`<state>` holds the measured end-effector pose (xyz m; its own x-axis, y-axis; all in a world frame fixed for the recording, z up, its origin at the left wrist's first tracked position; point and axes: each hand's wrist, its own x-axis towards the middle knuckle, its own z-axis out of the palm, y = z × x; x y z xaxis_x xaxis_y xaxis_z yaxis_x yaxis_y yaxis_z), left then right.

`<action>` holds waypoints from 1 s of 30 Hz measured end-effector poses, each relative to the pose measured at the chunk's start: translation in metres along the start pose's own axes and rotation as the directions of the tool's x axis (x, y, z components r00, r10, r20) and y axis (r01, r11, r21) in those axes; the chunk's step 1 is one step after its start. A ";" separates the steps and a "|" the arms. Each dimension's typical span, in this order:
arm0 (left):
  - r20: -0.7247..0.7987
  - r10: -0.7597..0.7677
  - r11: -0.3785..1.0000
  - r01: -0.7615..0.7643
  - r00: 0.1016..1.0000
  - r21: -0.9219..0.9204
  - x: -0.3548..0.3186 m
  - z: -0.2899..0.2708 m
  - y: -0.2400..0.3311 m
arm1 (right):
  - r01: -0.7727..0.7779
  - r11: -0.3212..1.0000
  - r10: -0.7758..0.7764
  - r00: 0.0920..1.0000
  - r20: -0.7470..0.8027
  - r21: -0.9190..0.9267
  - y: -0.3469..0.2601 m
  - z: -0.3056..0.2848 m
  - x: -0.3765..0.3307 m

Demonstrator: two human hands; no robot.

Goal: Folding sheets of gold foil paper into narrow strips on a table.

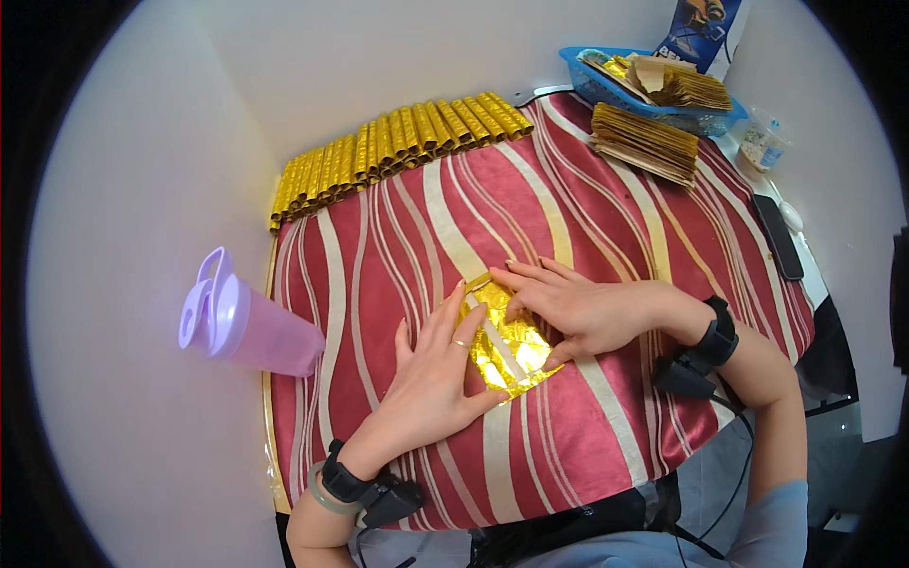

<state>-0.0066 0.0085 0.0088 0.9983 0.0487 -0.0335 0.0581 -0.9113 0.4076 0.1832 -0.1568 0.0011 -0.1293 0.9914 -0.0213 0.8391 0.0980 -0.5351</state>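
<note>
Both hands, the left hand and right hand, lie flat with fingers spread, grasping nothing, pinning a gold foil sheet against the red striped desk, apparently to flatten it.

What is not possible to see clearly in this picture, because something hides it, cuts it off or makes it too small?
- Shiny gold foil sheet: head view; left hand and right hand cover much of it, so its full shape is unclear.
- Blue plastic basket: contents too small to identify beyond brownish and gold paper.
- Small clear container: near the rim, too small to tell contents.
- Dark flat rectangular object: kind uncertain.
</note>
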 end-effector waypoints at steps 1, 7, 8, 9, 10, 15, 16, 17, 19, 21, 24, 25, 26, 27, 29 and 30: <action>0.024 0.017 0.999 -0.018 1.000 0.042 0.002 0.000 -0.001 | 0.056 0.989 -0.070 0.992 -0.107 -0.134 -0.003 0.002 0.000; 0.019 0.027 0.996 -0.028 0.999 0.083 0.003 -0.003 -0.004 | -0.232 0.933 0.184 0.964 -0.192 -0.273 -0.035 -0.009 -0.007; 0.016 0.032 0.995 -0.034 0.999 0.096 0.004 -0.003 -0.003 | -0.280 0.932 0.265 0.959 -0.095 -0.230 -0.036 -0.010 -0.008; 0.015 0.035 0.993 -0.036 0.999 0.108 0.004 -0.002 -0.003 | -0.302 0.937 0.293 0.953 -0.075 -0.175 -0.037 -0.008 -0.010; 0.012 0.027 0.993 -0.028 1.000 0.116 0.004 -0.001 -0.003 | -0.292 0.940 0.282 0.956 -0.077 -0.175 -0.036 -0.009 -0.009; -0.075 0.039 0.976 -0.022 0.996 0.215 -0.001 0.002 -0.003 | -0.445 0.875 0.446 0.894 -0.038 -0.189 -0.030 -0.020 -0.006; -0.111 0.041 0.974 -0.015 0.993 0.226 -0.001 0.001 -0.003 | -0.514 0.815 0.510 0.856 -0.092 -0.267 -0.027 -0.021 -0.005; -0.225 0.024 0.987 0.012 0.974 0.158 0.000 0.000 -0.001 | -0.520 0.805 0.470 0.853 -0.228 -0.286 -0.021 -0.019 -0.005; -0.280 0.013 0.993 0.022 0.960 0.120 0.002 -0.003 -0.011 | -0.452 0.863 0.365 0.867 -0.338 -0.225 0.000 -0.015 -0.004; -0.413 -0.018 1.000 0.018 0.911 -0.005 0.009 0.002 -0.022 | -0.335 0.935 0.244 0.847 -0.472 -0.118 0.015 -0.013 -0.001; -0.433 -0.033 0.980 -0.055 0.901 -0.189 0.013 -0.002 -0.039 | -0.210 0.974 0.137 0.851 -0.508 -0.089 0.027 -0.010 0.007; -0.433 -0.032 0.969 -0.078 0.901 -0.233 0.015 -0.003 -0.043 | -0.202 0.975 0.130 0.853 -0.506 -0.091 0.028 -0.009 0.009; -0.437 -0.037 0.970 -0.073 0.899 -0.231 0.017 -0.002 -0.048 | -0.191 0.977 0.118 0.855 -0.504 -0.097 0.028 -0.007 0.010; -0.430 0.032 0.974 -0.126 0.902 -0.190 0.019 -0.003 -0.052 | -0.184 0.978 0.109 0.856 -0.505 -0.101 0.029 -0.005 0.011; -0.382 0.096 0.980 -0.155 0.919 -0.126 0.018 -0.004 -0.054 | -0.202 0.967 0.097 0.858 -0.505 -0.158 0.030 -0.005 0.013; -0.382 0.098 0.979 -0.157 0.919 -0.127 0.019 -0.004 -0.054 | -0.229 0.949 0.093 0.858 -0.505 -0.216 0.030 -0.006 0.013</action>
<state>0.0095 0.0600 -0.0105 0.9270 0.1115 0.3582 -0.0989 -0.8485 0.5199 0.2098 -0.1409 -0.0106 0.2337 0.9036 0.3590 0.9400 -0.1156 -0.3210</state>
